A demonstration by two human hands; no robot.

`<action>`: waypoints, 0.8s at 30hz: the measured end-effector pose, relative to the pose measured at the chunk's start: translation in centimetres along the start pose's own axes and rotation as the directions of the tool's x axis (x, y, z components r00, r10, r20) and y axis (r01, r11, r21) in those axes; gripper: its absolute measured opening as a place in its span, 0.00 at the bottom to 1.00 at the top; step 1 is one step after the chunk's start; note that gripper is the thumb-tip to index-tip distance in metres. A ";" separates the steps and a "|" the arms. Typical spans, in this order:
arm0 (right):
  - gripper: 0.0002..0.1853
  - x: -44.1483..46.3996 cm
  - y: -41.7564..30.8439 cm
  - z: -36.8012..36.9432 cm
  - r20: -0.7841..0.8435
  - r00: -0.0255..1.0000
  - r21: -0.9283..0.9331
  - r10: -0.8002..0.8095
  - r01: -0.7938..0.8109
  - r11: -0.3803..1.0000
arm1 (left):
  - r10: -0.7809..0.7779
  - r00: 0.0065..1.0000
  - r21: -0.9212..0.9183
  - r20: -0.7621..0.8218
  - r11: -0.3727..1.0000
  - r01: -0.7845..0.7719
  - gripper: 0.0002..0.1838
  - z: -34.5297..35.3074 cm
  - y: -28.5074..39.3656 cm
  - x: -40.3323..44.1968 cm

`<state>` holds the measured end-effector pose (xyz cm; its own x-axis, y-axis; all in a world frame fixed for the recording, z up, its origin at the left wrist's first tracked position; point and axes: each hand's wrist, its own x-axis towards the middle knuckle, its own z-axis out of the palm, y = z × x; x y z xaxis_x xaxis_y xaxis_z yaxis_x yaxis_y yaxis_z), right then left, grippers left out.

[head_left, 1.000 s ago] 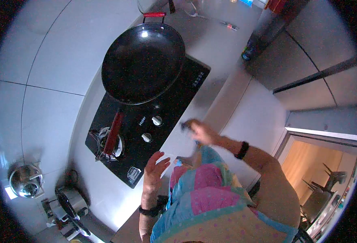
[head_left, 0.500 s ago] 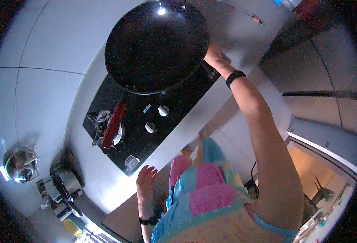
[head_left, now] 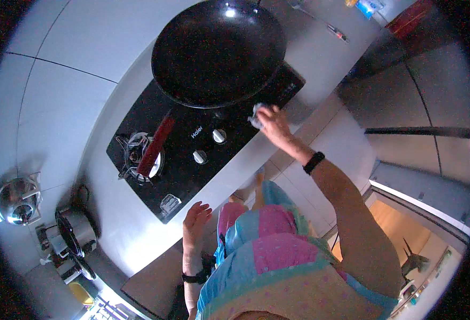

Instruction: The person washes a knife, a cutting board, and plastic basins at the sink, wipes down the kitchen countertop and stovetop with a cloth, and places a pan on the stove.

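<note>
My right hand is closed on a crumpled pale cloth, pressed on the front edge of the black glass stove, right of the two knobs. Behind it a large black wok sits over the right burner. Its red-brown handle reaches over the left burner. Held in the air before the counter's front edge, my left hand has its fingers apart and nothing in them.
A lidded metal pot stands at the lower left, near a shiny round metal item by the wall. A lighter-like stick and a blue packet lie at the counter's far right. Grey cabinets are on the right.
My right hand has moved from beside the wok's right side toward the stove's front edge, and the cloth now shows in it. My left hand stays before the counter. The view has shifted.
</note>
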<state>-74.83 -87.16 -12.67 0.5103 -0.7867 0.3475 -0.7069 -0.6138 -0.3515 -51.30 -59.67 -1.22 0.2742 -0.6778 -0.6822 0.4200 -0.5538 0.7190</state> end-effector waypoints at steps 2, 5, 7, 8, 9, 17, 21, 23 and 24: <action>0.18 -1.9 1.0 1.1 -0.041 0.996 0.253 0.074 -0.061 0.966 | 0.042 0.999 0.049 0.029 0.998 -0.044 0.19 -0.2 0.1 -0.2; 0.18 -2.6 4.7 -1.4 -0.036 0.884 0.327 0.465 -0.429 0.842 | 0.041 0.999 0.027 -0.008 0.999 -0.040 0.20 -0.9 0.1 -0.9; 0.17 -0.6 9.2 -5.6 -0.080 0.759 0.201 0.646 -0.623 0.756 | 0.033 0.999 -0.019 -0.029 0.999 -0.033 0.20 -2.3 -0.9 -1.1; 0.18 0.0 11.1 -6.2 -0.100 0.676 0.133 0.730 -0.719 0.683 | 0.027 0.999 -0.040 -0.038 0.999 -0.029 0.20 -2.8 -1.3 -1.1; 0.18 0.3 11.6 -5.7 -0.091 0.716 0.070 0.692 -0.689 0.722 | 0.032 0.999 -0.026 -0.038 0.999 -0.033 0.20 -2.9 -1.3 -1.4; 0.24 -4.3 6.6 -0.3 -0.051 0.961 -0.305 0.273 -0.275 0.912 | -0.005 1.000 -0.032 0.012 0.999 0.005 0.20 -4.2 -2.1 -1.5; 0.28 -5.6 -1.3 -0.7 0.088 0.943 -0.303 0.321 -0.282 0.910 | 0.093 0.993 -0.010 0.079 0.996 -0.093 0.20 -5.3 -1.4 -1.7; 0.28 -7.0 -3.6 0.1 0.088 0.969 -0.306 0.229 -0.193 0.932 | 0.093 0.995 -0.073 0.039 0.993 -0.090 0.20 -5.7 -1.3 -2.4; 0.29 -7.5 -4.7 0.6 0.111 0.971 -0.267 0.214 -0.178 0.947 | 0.086 0.996 -0.102 0.016 0.991 -0.084 0.19 -6.0 -1.4 -2.7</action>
<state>-75.04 -78.45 -14.14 0.3987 -0.9020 0.1657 -0.8910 -0.4238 -0.1629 -47.44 -54.14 -1.21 0.2951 -0.7305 -0.6159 0.4814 -0.4431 0.7562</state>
